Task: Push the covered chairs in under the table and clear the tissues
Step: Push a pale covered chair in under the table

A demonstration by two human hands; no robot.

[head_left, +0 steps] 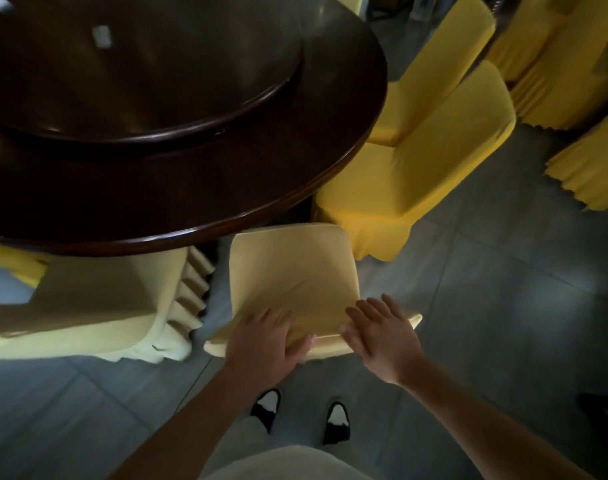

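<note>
A chair in a pale yellow cover (292, 271) stands right in front of me, its seat partly under the edge of the round dark wooden table (226, 174). My left hand (266, 341) lies over the top of its backrest, fingers curled onto the fabric. My right hand (382, 336) rests flat on the same top edge, fingers spread. A small white tissue (101, 36) lies on the raised turntable (139, 74) at the far left of the table.
Another pale covered chair (88, 306) sits to the left, under the table edge. Bright yellow covered chairs (416, 161) stand to the right and behind. More yellow covers (572, 64) crowd the far right. Grey tiled floor (503, 306) lies around my feet.
</note>
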